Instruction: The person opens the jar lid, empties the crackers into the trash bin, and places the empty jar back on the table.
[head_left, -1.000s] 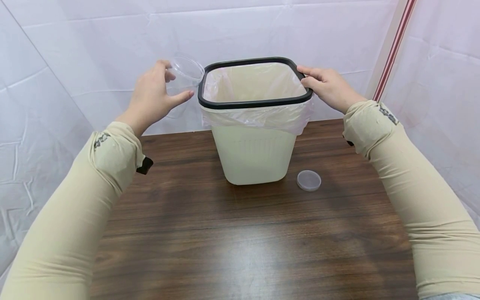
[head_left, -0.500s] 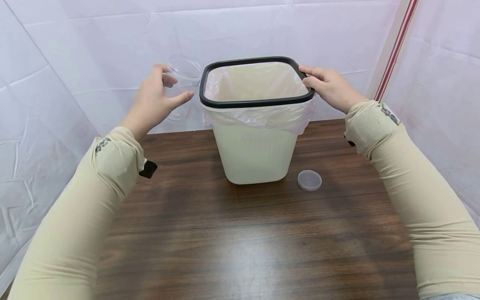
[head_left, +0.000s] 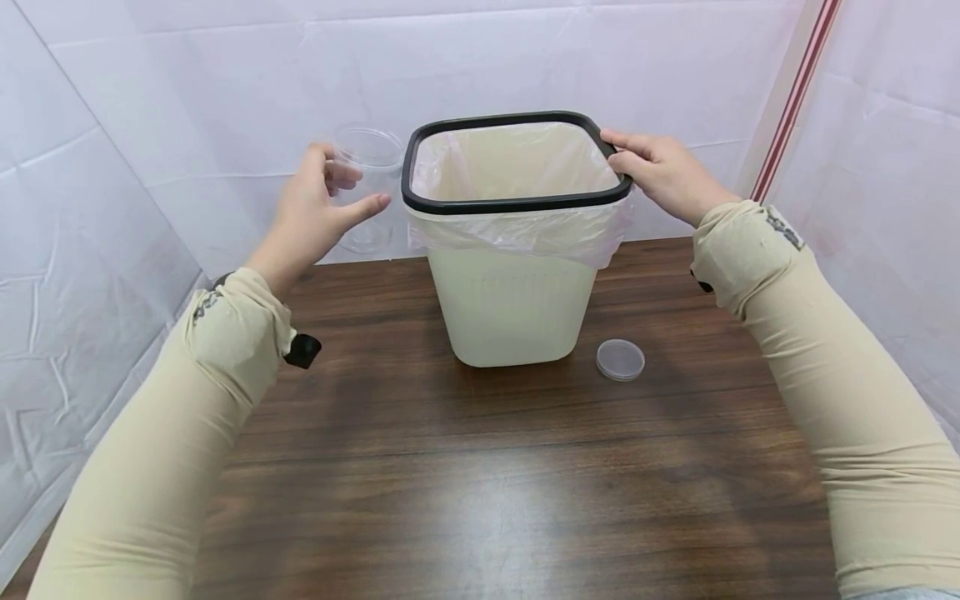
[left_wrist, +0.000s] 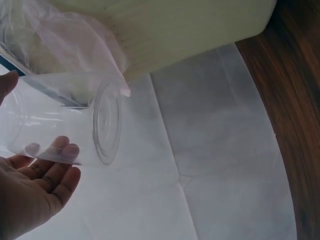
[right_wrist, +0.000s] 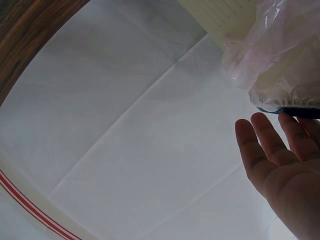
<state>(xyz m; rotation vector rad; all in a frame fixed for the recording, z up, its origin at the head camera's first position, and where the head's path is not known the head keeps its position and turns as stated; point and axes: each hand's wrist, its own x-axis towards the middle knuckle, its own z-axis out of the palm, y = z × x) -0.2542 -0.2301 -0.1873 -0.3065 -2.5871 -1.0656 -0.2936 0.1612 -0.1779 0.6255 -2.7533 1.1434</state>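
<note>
My left hand [head_left: 315,204] grips a clear plastic jar [head_left: 369,154] beside the bin's left side, above the table. The jar stands nearly upright with its round rim up; in the left wrist view its ringed base [left_wrist: 107,122] shows, with fingers curved along its side. A pale trash bin [head_left: 517,308] with a black rim ring [head_left: 517,205] stands on the table. My right hand [head_left: 663,175] holds the right side of that ring, thumb over it; in the right wrist view several fingertips [right_wrist: 287,120] meet its outer edge.
A pinkish-white liner bag [head_left: 525,233] hangs folded over the bin's top. A clear round lid [head_left: 620,360] lies on the dark wooden table [head_left: 465,475], right of the bin's foot. White sheeting [head_left: 225,100] rises behind the table and at both sides.
The jar has gone from tilted toward the bin to nearly upright, and the left hand has lowered slightly with it. My right hand stays at the rim.
</note>
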